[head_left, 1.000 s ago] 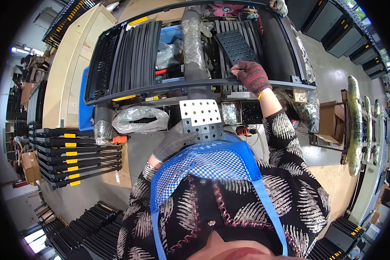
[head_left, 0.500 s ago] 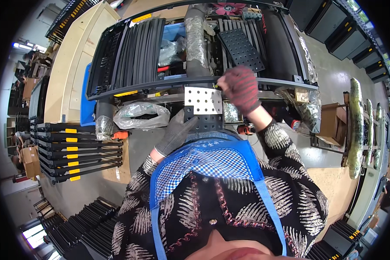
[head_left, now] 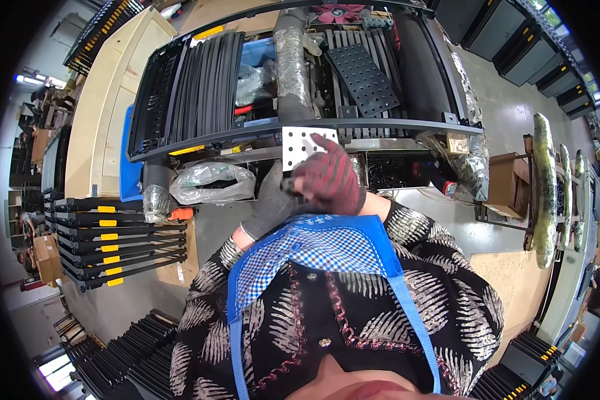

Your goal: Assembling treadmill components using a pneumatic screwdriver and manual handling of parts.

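Note:
A perforated panel [head_left: 296, 141], white in the part that shows, lies against the black metal frame rail [head_left: 240, 136] in front of me. My left hand [head_left: 268, 203], in a grey glove, is at its left edge, seemingly gripping it; some fingertips are hidden. In a red-and-black striped glove, my right hand [head_left: 332, 175] is over the panel's near part, touching or close to the left hand. One of its digits points up while the others curl in. Blur at the fingertips hides what they hold, if anything.
Dark bars [head_left: 203, 87] fill the frame's left side. A black perforated panel [head_left: 365, 79] lies on its right side. A plastic bag [head_left: 213, 185] sits below the rail at left. Stacked black frames [head_left: 123, 233] stand further left; a cardboard box [head_left: 507, 185] is at right.
My right hand has come down from the rail to the panel's near part, beside the left hand. The left hand has stayed near the panel's left edge. The view has shifted slightly.

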Demonstrator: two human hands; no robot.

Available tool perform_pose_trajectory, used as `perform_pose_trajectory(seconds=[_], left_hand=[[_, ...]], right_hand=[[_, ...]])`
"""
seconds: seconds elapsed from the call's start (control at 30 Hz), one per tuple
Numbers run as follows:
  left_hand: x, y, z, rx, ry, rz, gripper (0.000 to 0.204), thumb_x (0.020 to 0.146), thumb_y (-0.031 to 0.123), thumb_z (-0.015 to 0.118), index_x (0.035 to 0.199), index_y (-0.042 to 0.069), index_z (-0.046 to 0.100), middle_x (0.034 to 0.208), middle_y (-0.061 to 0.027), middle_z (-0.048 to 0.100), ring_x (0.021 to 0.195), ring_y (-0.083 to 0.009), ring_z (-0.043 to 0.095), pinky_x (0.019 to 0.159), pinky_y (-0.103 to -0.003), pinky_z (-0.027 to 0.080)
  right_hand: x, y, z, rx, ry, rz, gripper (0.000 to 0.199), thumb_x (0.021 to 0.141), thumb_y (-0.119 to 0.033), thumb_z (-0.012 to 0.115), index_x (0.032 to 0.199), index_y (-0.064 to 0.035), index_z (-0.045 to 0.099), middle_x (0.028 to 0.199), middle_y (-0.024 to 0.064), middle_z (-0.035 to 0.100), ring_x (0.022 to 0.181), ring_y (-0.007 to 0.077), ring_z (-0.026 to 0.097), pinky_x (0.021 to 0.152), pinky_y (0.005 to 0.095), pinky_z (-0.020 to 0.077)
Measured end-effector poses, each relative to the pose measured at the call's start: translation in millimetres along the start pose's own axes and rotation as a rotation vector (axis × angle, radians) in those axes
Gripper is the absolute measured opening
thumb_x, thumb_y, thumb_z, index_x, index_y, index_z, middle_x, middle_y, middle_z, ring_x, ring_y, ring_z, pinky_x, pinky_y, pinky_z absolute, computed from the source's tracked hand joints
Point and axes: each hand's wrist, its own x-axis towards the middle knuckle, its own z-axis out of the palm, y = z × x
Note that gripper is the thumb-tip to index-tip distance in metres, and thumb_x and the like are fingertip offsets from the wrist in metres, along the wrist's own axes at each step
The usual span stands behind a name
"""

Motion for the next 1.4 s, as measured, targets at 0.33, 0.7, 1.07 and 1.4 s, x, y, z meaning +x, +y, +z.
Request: perform_pose_trajectory(seconds=[0.33, 0.7, 1.07, 1.4], left_hand=[[1.3, -0.6, -19.9, 0.284, 0.013, -0.163, 0.036, 0.09, 0.017, 0.056, 0.12, -0.003, 0.049, 0.11, -0.0138, 0.06, 0.102, -0.0196, 0.056, 0.088, -0.031, 0.043], [-0.4, 7.7, -20.9, 0.686, -0.145, 0.12, 0.04, 0.091, 0.022, 0.056, 0.12, -0.004, 0.048, 0.113, -0.0144, 0.059, 0.107, -0.0203, 0.054, 0.093, -0.031, 0.04], [-0.6, 3.2, -17.3, 0.682, -0.147, 0.118, 0.04, 0.092, 0.024, 0.055, 0.121, -0.004, 0.049, 0.113, -0.0154, 0.058, 0.107, -0.0214, 0.055, 0.093, -0.031, 0.04], [5.1, 2.1, -13.4, 0.426, -0.174, -0.033, 0.042, 0.089, 0.021, 0.058, 0.123, -0.003, 0.049, 0.119, -0.0184, 0.054, 0.11, -0.0256, 0.054, 0.092, -0.033, 0.043]], right_hand=[[-60.1, 105.7, -96.6, 0.017, 0.389, 0.699, 0.01, 0.081, -0.006, 0.066, 0.089, -0.0053, 0.06, 0.072, 0.002, 0.06, 0.067, 0.0104, 0.058, 0.061, 0.0271, 0.0468], [-136.8, 170.3, -235.3, -0.1, 0.379, 1.099, 0.018, 0.078, -0.02, 0.071, 0.093, -0.0103, 0.071, 0.084, 0.004, 0.07, 0.08, 0.0109, 0.062, 0.074, 0.0276, 0.0479], [-113.5, 159.8, -232.7, -0.34, 0.094, 1.32, 0.02, 0.078, -0.028, 0.069, 0.095, -0.0183, 0.072, 0.089, 0.0043, 0.07, 0.084, 0.0178, 0.065, 0.078, 0.0307, 0.0484], [-97.7, 111.9, -184.6, -1.022, 0.234, 0.644, 0.012, 0.081, -0.024, 0.066, 0.09, -0.0154, 0.069, 0.087, 0.0059, 0.067, 0.072, 0.0235, 0.064, 0.068, 0.0359, 0.0503]])
